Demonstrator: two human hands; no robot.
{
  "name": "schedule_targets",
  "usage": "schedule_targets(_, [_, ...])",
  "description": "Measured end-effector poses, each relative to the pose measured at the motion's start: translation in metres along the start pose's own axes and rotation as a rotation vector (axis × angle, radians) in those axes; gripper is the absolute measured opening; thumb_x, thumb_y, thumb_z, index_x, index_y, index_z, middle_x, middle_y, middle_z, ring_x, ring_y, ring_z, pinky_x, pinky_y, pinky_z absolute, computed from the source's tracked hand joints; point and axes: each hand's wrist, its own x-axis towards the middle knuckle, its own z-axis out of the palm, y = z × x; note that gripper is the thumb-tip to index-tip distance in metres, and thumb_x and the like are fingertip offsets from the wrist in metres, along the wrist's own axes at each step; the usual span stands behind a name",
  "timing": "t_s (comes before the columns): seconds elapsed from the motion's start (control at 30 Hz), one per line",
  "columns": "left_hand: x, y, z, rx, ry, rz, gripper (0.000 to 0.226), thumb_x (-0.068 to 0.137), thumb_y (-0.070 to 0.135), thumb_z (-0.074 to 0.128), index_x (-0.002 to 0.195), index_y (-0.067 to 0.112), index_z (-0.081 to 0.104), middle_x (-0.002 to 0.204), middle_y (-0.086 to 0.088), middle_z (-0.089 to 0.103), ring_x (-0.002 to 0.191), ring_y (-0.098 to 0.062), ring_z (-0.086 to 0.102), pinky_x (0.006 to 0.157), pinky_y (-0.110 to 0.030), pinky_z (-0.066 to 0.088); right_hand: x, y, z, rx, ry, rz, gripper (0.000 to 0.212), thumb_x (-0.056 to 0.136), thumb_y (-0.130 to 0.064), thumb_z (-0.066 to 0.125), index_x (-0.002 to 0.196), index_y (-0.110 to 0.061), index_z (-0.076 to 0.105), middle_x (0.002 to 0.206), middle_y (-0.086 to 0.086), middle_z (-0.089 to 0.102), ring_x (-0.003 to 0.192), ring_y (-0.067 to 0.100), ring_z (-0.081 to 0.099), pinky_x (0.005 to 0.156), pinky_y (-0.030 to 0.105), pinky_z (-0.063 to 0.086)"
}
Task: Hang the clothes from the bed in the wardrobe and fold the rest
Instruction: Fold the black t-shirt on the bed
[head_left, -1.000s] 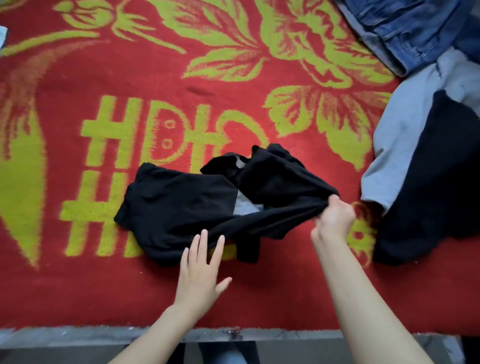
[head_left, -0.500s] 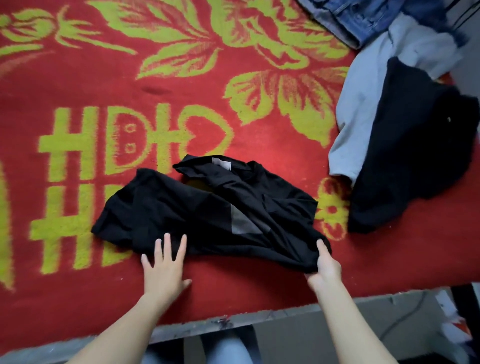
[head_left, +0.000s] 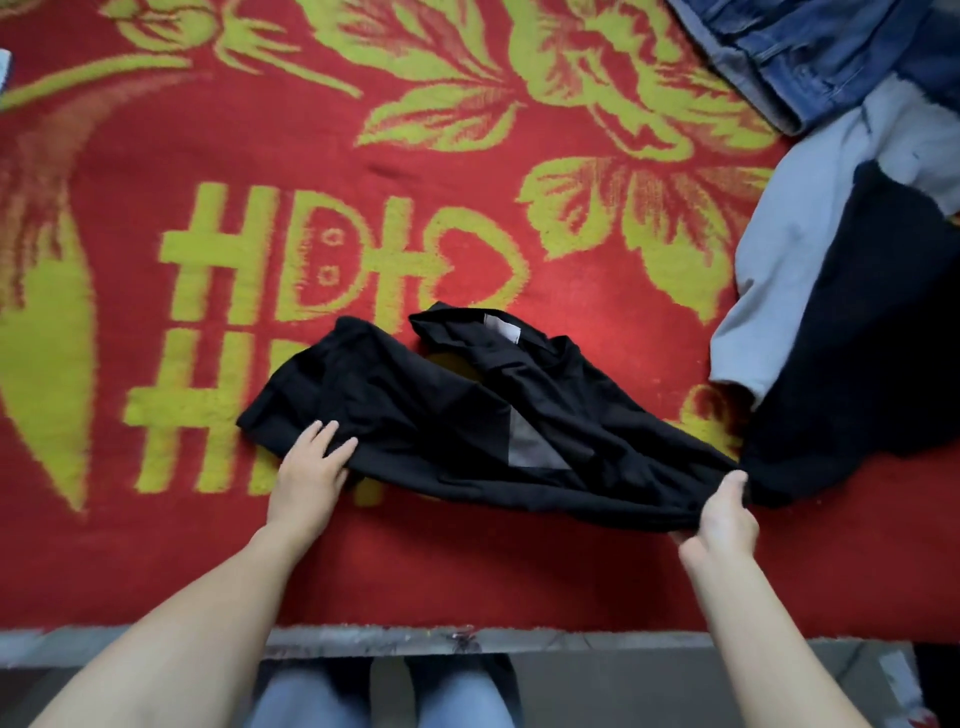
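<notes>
A red blanket (head_left: 519, 571) with yellow-green flowers and lettering covers the bed in front of me. The black shirt (head_left: 415, 415) lies crumpled across its near middle. My left hand (head_left: 309, 475) rests flat on the shirt's left end, fingers straight. My right hand (head_left: 724, 519) pinches its right edge, fingers curled round the cloth. Just beside that, a dark garment (head_left: 872, 338) lies over a pale grey garment (head_left: 795, 260), with jeans (head_left: 810, 47) at the far right corner.

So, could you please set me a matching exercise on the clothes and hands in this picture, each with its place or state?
Things: 1 black shirt; 2 jeans; 3 left hand; 4 right hand.
States: A top right of the view; B grips the shirt's edge; C fingers flat on the shirt; D middle of the red blanket.
Pairs: 1-D; 2-A; 3-C; 4-B.
</notes>
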Motion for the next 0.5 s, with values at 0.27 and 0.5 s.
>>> schedule_targets(0.27, [-0.002,-0.061,-0.105,-0.124,-0.06,0.051,0.021,0.079,-0.006,0.068,0.098,0.001,0.073,0.134,-0.012,0.051,0.131,-0.036,0.043,0.099,-0.044,0.042,-0.074,-0.043,0.034,-0.085,-0.009,-0.021,0.053,0.097,-0.04,0.04,0.133,-0.001,0.043,0.137,0.014,0.047,0.118,0.033,0.053,0.094,0.05,0.046])
schedule_targets(0.5, [0.078,-0.112,-0.359,-0.182,0.483,-0.054,0.019,0.08,-0.016,0.057,0.095,-0.014,0.068,0.122,-0.033,0.055,0.122,-0.044,0.048,0.103,-0.044,0.033,-0.239,-0.223,0.128,0.021,-0.307,-0.286,0.057,0.097,-0.051,0.032,0.138,-0.011,0.039,0.14,0.007,0.042,0.117,0.033,0.05,0.079,0.045,0.052])
